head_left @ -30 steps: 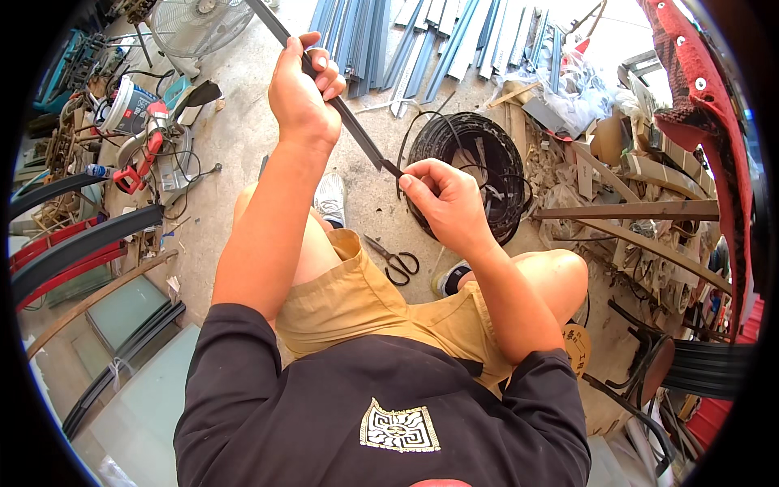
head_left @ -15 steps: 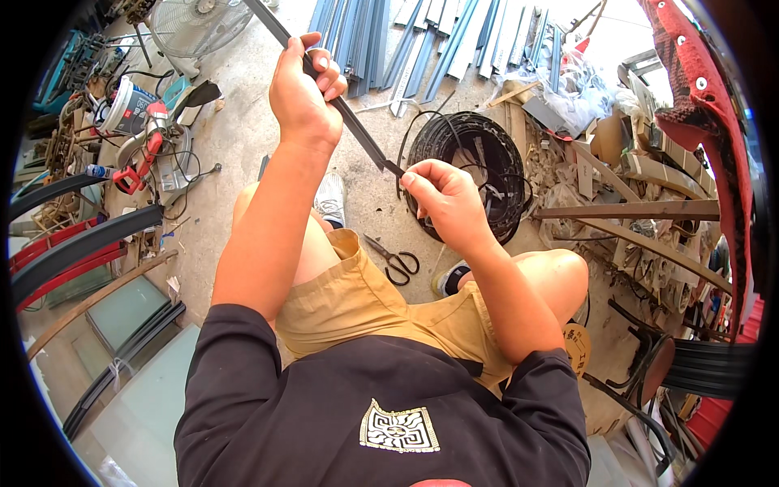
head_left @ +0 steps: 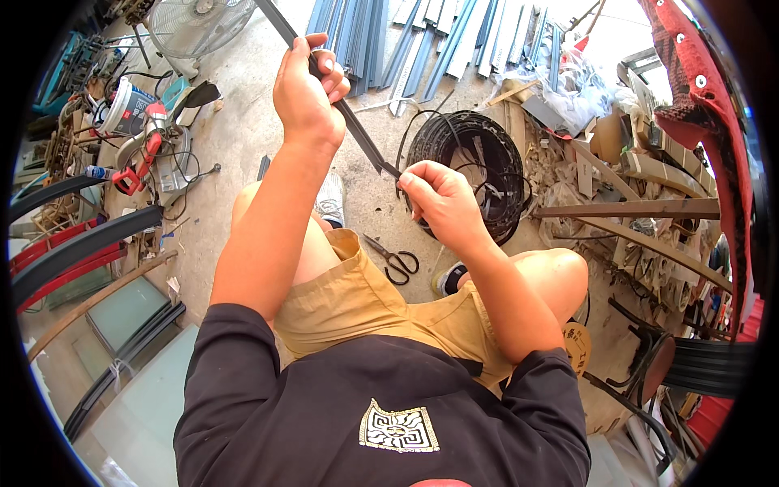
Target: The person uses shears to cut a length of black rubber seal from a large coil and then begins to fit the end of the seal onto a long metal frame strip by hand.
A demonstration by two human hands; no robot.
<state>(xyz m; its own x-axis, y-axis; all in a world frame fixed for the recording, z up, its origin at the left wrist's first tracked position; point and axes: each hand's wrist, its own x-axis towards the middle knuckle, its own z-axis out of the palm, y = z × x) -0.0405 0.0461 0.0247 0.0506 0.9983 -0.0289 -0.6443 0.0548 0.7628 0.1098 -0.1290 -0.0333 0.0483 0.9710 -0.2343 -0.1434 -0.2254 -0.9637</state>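
My left hand (head_left: 308, 101) is closed round a long dark grey metal profile (head_left: 363, 140), which slants from the top edge down toward the right. At its lower end, a thin black rubber strip (head_left: 392, 171) sticks out, and my right hand (head_left: 444, 207) pinches it between thumb and fingers. Whether the strip sits inside the profile's groove is too small to tell. Behind the right hand, a large coil of black strip (head_left: 510, 195) lies on the floor. Black-handled scissors (head_left: 399, 265) rest on the concrete between my feet.
Many blue-grey profiles (head_left: 349, 40) lie across the far floor. Plastic bags (head_left: 572, 97) and piled scrap (head_left: 649, 170) fill the right side, with a bar (head_left: 633, 210) jutting inward. A red power tool (head_left: 150, 150), a fan (head_left: 199, 24) and glass panes (head_left: 134, 312) stand left.
The profile and my left hand have shifted slightly to the right. My right hand has moved a little left, still pinching the strip at the profile's end.
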